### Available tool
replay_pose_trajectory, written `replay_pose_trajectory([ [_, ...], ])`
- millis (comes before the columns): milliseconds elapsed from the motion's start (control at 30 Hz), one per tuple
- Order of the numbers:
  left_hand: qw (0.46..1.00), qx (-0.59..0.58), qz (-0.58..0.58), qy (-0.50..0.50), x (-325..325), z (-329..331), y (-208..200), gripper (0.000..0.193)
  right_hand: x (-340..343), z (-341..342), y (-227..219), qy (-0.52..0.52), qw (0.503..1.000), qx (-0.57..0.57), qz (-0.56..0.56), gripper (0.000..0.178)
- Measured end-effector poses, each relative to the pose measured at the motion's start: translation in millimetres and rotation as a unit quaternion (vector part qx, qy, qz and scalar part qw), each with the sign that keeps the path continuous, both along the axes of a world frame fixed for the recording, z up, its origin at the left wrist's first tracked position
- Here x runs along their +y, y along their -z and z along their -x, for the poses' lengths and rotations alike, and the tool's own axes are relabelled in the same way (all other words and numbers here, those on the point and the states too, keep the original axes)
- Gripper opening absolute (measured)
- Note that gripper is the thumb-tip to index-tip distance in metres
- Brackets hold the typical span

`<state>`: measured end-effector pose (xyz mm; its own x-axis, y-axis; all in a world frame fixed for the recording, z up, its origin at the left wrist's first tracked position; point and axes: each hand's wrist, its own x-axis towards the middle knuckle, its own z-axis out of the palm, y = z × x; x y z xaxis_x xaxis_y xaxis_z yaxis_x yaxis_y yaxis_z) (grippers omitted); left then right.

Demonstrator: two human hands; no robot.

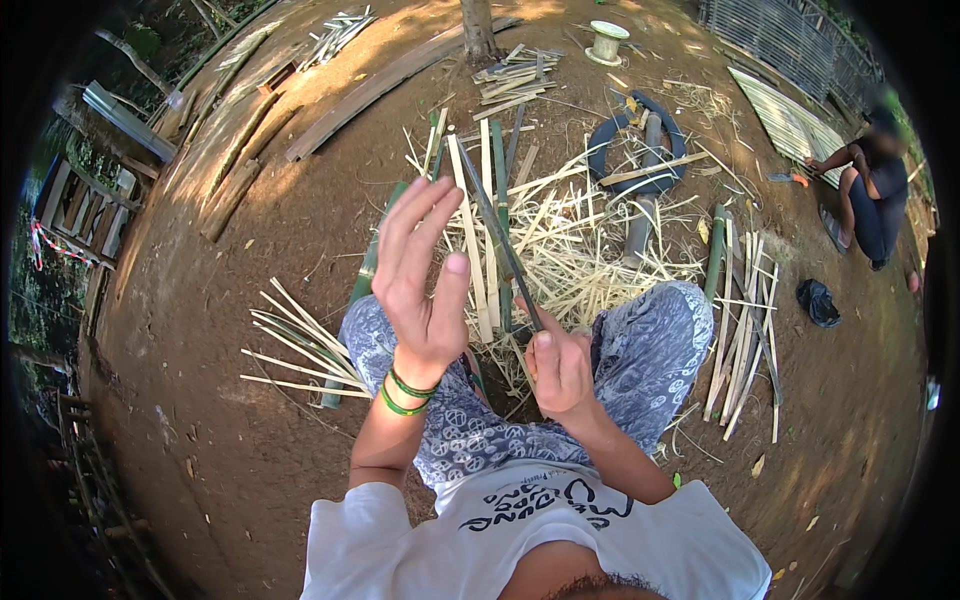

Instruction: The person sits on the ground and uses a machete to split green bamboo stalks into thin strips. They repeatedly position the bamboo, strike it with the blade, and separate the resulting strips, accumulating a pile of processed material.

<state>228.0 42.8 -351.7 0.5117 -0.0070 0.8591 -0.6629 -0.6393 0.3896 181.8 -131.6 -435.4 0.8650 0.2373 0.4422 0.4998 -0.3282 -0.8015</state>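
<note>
My left hand is raised above my left knee, palm up, fingers stretched out, with nothing in it. Green bands circle that wrist. In front of my lap my right hand is wrapped round the near end of a long, narrow, dark knife, whose handle is mostly hidden by the fingers. The blade points forward and slightly left, over pale bamboo strips and a green bamboo pole. Beyond my legs lies a tangled heap of thin bamboo shavings.
Split bamboo bundles lie to my left and right. A black ring and a grey log lie beyond the shavings. A person crouches at far right by a slatted panel. A black plastic bag sits nearer.
</note>
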Motion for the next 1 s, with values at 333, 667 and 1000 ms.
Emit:
replay_pose_trajectory([
  [333, 0.930, -0.173, -0.325, 0.018, -48.3, -10.3, -108.7, 0.044, -1.5, -3.2, 9.0, 0.003, 0.998, 0.043, -0.052, 0.045],
  [667, 0.926, -0.255, -0.218, 0.173, -67.9, -27.5, -154.6, 0.048, -3.4, -10.0, 24.1, 0.033, 0.999, 0.025, -0.008, 0.054],
  [1000, 0.906, -0.250, -0.338, 0.052, -64.0, -68.3, -146.2, 0.050, -1.3, -31.2, 4.5, 0.048, 0.986, 0.161, -0.005, 0.048],
])
